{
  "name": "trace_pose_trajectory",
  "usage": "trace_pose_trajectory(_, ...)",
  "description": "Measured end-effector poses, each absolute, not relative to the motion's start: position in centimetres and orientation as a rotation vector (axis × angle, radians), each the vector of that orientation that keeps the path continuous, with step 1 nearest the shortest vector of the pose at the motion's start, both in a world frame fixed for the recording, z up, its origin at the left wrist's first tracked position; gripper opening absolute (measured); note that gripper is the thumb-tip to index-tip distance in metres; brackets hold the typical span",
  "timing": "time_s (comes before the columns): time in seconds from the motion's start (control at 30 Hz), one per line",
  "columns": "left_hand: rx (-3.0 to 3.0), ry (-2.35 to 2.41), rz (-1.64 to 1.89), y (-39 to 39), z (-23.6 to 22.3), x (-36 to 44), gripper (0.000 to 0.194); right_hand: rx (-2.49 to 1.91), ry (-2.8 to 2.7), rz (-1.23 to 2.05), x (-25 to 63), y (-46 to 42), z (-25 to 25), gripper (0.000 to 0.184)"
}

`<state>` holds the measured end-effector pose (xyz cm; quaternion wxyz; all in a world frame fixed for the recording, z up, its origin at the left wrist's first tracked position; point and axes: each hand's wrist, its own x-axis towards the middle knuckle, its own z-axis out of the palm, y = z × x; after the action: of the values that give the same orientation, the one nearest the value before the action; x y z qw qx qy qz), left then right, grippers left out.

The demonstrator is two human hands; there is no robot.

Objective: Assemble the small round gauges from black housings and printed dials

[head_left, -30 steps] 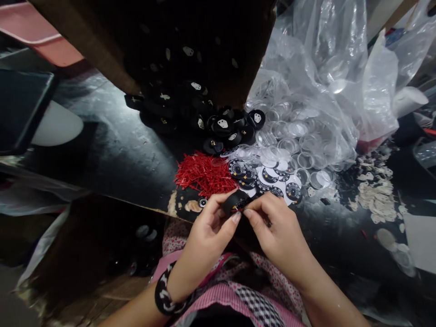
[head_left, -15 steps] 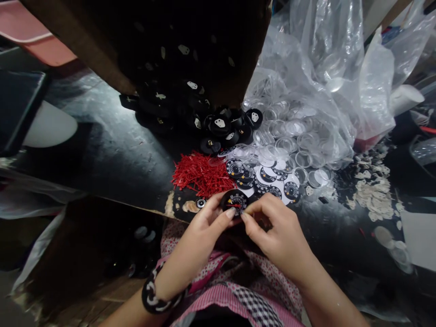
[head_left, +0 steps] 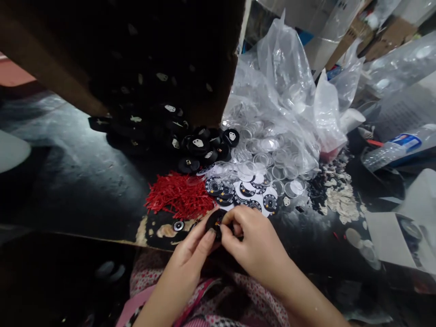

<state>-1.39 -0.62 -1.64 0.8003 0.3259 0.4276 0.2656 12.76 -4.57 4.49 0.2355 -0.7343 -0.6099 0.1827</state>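
Note:
Both hands meet at the table's near edge over a small round black gauge case. My left hand pinches the case from the left with thumb and fingers. My right hand is closed beside it, its fingertips pressed onto the case's right side. Just beyond the hands lie a heap of thin red needles and several printed dial faces, black and white. What my right fingers pinch is too small to make out.
A pile of black round cases spills from a tipped brown box at the back. Clear plastic lenses lie in and before a crumpled clear bag. Pale punched scraps and a plastic bottle lie on the right.
The view has swung right and up, so everything sits further left and lower. The case has tilted, its dial face now turned away, and my right fingers cover more of it.

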Motion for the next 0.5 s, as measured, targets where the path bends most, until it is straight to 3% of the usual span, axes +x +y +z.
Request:
trace_pose_trajectory(0.1,0.707,0.866,0.592,-0.3,-1.7,-1.2,0.037,-1.94,-1.623,0.502,16.0,-3.2,4.4,0.009)
trace_pose_trajectory(0.23,0.536,0.815,0.648,0.0,-1.4,-0.7,0.034,-2.203,-1.621,0.003,21.0,-0.3,3.3,0.021)
trace_pose_trajectory(0.37,0.476,0.766,0.665,0.2,-1.2,-0.5,0.027,-2.154,-1.673,0.025,23.1,0.5,3.1,0.009)
trace_pose_trajectory(0.5,0.443,0.678,0.655,0.6,-1.1,-0.7,0.023,-2.003,-1.468,0.136,20.8,-1.9,4.3,0.012)
